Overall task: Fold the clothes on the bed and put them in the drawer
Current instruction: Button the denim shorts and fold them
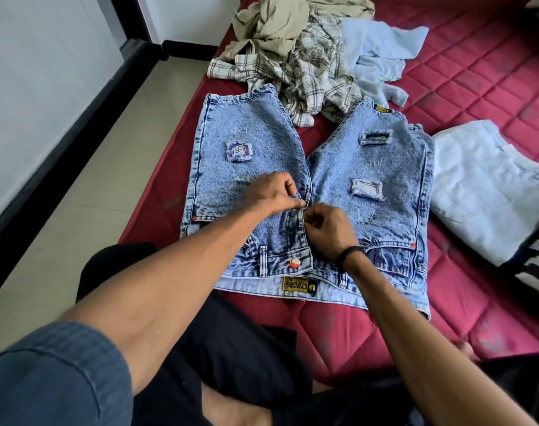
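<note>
Left hand (pixel 273 192) pinches the fly edge of the denim shorts (pixel 256 155), fingers curled, thumb and forefinger closed on the fabric at the crotch seam. Right hand (pixel 328 230) just beside it, also curled, pinching the opposite edge of the fly; black wristband (pixel 349 253) on that wrist. Fingertips of both hands nearly touching over the zipper line.

Shorts lie flat, front up, on the red quilted mattress (pixel 492 72), waistband toward the person, legs spread away. Red-and-white button (pixel 295 262) on the waistband, yellow label (pixel 299 285) below it on the inside back. Patches on both legs: a printed one on the left leg, two frayed ones on the right.

Beyond the shorts, an unfolded heap: plaid shirt (pixel 308 72) touching the leg hems, beige garment (pixel 277 26) behind it, light blue garment (pixel 379 53) to the right. Right of the shorts, a folded pale denim piece (pixel 483 186), just beside them, with a black-and-white patterned cloth (pixel 538 265) at its near edge.

Person sits cross-legged in dark trousers, blue rolled sleeve (pixel 53 379) on the left arm. Tiled floor (pixel 87 210) and white wall left of the bed.
</note>
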The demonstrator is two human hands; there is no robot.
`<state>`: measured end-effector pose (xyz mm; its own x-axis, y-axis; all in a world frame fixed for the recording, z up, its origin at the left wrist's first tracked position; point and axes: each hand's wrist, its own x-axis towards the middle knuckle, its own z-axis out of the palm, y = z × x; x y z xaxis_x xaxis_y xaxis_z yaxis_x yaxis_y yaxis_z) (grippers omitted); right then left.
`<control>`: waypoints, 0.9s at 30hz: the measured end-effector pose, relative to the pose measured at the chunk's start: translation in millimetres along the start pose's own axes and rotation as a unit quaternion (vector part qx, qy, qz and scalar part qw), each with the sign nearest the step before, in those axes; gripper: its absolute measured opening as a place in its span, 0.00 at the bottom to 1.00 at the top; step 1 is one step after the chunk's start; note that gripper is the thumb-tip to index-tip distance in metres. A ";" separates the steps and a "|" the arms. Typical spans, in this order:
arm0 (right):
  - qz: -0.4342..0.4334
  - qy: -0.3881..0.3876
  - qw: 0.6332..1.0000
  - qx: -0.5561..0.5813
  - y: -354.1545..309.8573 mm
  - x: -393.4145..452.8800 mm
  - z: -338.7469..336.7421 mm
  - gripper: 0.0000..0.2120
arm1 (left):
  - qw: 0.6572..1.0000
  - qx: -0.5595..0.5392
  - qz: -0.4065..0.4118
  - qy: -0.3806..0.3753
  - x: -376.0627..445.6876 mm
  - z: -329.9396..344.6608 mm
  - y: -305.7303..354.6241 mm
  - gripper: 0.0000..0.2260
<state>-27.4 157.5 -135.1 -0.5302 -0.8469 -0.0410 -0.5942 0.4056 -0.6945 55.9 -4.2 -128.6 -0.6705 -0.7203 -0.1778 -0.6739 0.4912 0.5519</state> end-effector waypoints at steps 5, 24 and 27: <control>-0.094 -0.106 0.990 -0.003 3.7 -25.3 -12.6 0.18 | 0.999 0.032 -0.008 0.034 -6.1 8.4 8.0 0.14; -0.273 -0.140 0.923 -0.231 41.6 -103.4 -62.9 0.29 | 0.913 0.314 0.225 -0.129 -154.7 7.7 -41.4 0.53; -0.271 -0.095 0.901 -0.326 56.7 -115.9 -73.3 0.36 | 0.902 0.360 0.203 -0.124 -168.5 -10.1 -39.2 0.43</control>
<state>-43.9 303.8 -117.1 0.0210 -0.9997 0.0122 -0.9963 -0.0219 -0.0828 198.5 93.0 -112.1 -0.8962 -0.3217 -0.3055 -0.3244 0.9449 -0.0433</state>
